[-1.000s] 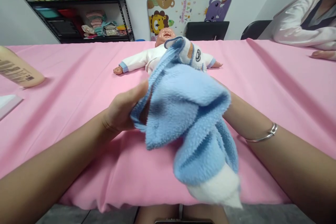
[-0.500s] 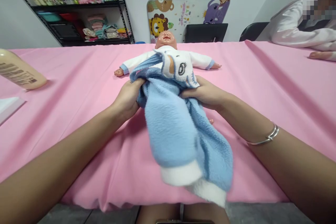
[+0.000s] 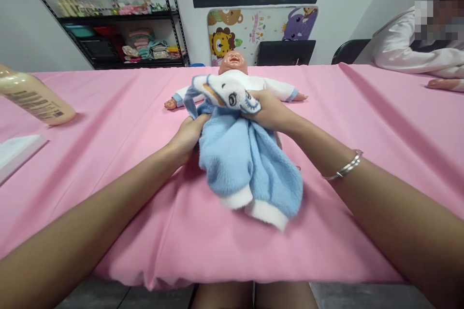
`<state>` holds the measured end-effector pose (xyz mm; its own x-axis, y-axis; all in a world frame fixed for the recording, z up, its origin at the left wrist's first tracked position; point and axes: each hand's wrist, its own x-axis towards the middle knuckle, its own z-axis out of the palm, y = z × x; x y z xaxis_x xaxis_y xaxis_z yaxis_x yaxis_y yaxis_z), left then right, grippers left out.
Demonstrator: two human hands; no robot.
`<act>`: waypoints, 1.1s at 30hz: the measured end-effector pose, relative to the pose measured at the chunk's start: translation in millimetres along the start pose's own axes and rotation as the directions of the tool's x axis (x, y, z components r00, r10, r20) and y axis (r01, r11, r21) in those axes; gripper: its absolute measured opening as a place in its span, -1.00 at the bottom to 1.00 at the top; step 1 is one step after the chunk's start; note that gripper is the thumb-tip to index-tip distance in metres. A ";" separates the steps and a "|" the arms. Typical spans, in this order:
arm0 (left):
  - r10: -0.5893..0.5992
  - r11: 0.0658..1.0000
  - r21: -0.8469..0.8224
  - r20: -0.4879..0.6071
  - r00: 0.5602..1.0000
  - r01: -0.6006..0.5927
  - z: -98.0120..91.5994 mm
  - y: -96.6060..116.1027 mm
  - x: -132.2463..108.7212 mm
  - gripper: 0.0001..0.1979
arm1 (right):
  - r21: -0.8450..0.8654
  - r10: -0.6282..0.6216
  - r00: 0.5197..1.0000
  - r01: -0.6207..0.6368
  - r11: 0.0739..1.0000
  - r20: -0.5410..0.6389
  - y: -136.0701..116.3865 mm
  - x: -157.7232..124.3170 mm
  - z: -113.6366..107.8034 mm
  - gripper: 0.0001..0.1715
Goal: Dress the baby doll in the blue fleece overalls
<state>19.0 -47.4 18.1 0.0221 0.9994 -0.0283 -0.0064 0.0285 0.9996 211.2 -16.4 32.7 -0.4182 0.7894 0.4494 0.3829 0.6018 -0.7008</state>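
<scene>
Quick look at my table here: I've got a hooded blue fleece baby suit (image 3: 239,159) bunched up in both hands, lying lengthwise over the middle of a baby doll (image 3: 233,63). The doll is on its back on a pink tablecloth (image 3: 108,212), head at the far end, arms out to the sides. The suit's long axis runs near to far, leaning slightly right at the near end, with the animal-face hood (image 3: 226,91) on the far side and the white cuffs (image 3: 266,213) closest to me.

My left hand (image 3: 188,137) is closed around the fleece on the left edge, and my right hand (image 3: 270,111) is closed on the fleece just below the hood, so that one sits nearer the doll's head. Both are actually gripping, not just resting there, though the fingers are partly buried in the fluff.

The suit hides the doll's chest, belly and legs, and I can't make out how the legs sit underneath. I also can't tell whether the cuffs are touching the cloth or hanging just above it.

Off to the left there's a cream lotion bottle (image 3: 34,96), cut off by the frame, and to the right a co-worker's hand (image 3: 444,84) rests on the table.
</scene>
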 end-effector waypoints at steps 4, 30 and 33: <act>0.032 0.996 0.088 -0.026 0.999 -0.030 -0.8 -3.5 5.1 -0.79 | -0.044 0.058 0.991 -0.063 0.997 -0.118 16.2 7.5 14.0 -0.63; 0.392 0.879 0.160 0.294 0.872 -0.449 -20.6 0.8 20.1 -0.29 | 0.466 0.426 0.904 -0.360 0.808 -0.040 2.7 -5.6 22.4 -0.60; 0.430 0.851 0.191 0.281 0.858 -0.489 -17.9 -0.9 18.6 -0.45 | 0.421 0.393 0.920 -0.353 0.835 -0.008 5.8 -5.3 21.3 -0.69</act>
<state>1.6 -28.5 16.5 0.2973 0.8634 0.4077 0.1747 -0.4690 0.8658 198.1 -19.7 14.5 -0.2275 0.9633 0.1423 0.1206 0.1729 -0.9775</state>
